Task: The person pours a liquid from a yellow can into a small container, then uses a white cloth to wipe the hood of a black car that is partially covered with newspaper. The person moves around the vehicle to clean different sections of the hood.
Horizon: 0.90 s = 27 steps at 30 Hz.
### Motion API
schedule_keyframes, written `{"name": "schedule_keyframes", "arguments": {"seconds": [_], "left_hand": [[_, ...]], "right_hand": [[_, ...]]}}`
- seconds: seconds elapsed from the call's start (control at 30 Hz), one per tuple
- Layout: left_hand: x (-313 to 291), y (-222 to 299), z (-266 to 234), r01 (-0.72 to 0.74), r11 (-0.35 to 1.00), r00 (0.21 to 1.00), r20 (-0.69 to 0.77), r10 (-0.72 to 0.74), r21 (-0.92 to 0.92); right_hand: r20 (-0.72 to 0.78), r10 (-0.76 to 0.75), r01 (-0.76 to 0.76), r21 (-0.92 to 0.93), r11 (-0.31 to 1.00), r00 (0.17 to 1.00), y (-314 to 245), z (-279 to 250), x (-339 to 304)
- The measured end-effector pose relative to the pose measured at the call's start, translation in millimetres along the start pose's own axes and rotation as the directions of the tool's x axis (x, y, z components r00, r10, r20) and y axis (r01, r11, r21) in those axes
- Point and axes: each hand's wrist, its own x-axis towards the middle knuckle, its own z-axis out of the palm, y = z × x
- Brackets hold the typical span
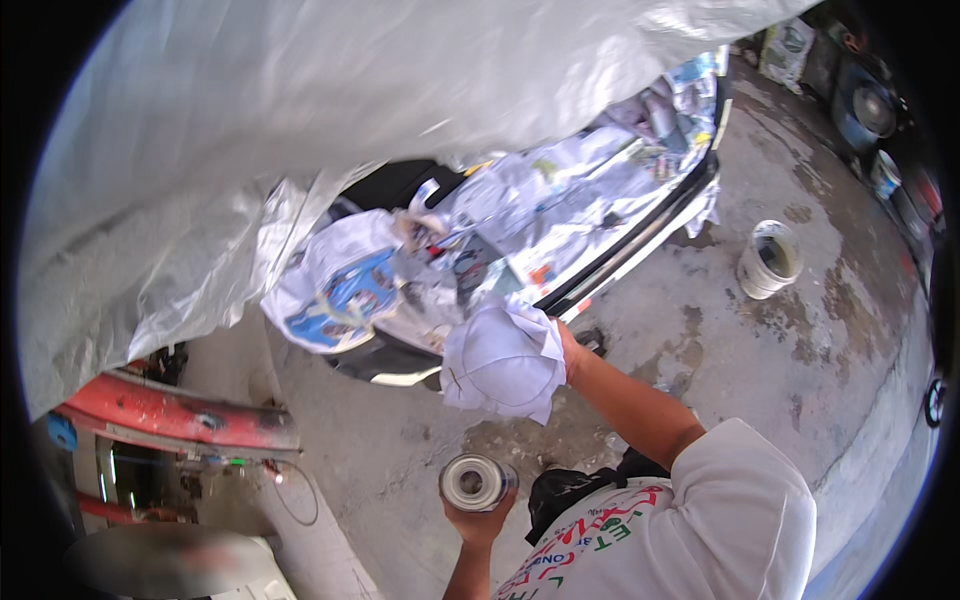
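Observation:
My left hand is wrapped round a round metal can, held low in front of me with its ringed top facing up. Above and ahead of it, my right hand grips a white cloth or sheet of paper. That sheet hangs in loose folds and hides most of the right hand's fingers. Just beyond it lies part of a vehicle body, spread with newspaper and white masking sheets. The black and white edge strip of that body runs close past my right hand.
A silver cover sheet hangs across the upper left. To the left is a red curved panel, like a bumper. A white bucket stands on the stained concrete floor at right; dark containers line the far right.

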Motion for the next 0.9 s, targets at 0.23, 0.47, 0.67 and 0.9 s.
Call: {"name": "schedule_keyframes", "arguments": {"seconds": [0.23, 0.47, 0.67, 0.9], "left_hand": [[20.8, 107.5, 199.9, 0.043, 0.939, 0.995, 0.095, -0.011, -0.341], [56.3, 271.8, 396.6, -0.003, 0.841, 0.863, 0.424, 0.276, -0.54], [85.6, 347.2, 541.5, -0.1, 0.844, 0.761, 0.506, 0.406, -0.526], [121.0, 388.7, 704.6, 0.015, 0.778, 0.806, 0.469, 0.363, -0.628]], "right_hand": [[-0.144, -0.36, 0.377, 0.111, 0.92, 0.922, -135.1, -57.0, -320.1], [-0.332, -0.719, 0.776, 0.071, 0.627, 0.611, -238.7, -58.4, -474.3], [-0.364, -0.705, 0.763, 0.025, 0.646, 0.608, -340.8, -118.5, -527.0], [-0.74, -0.509, 0.294, -0.417, 0.86, 0.439, -505.7, -239.3, -501.1]]}}
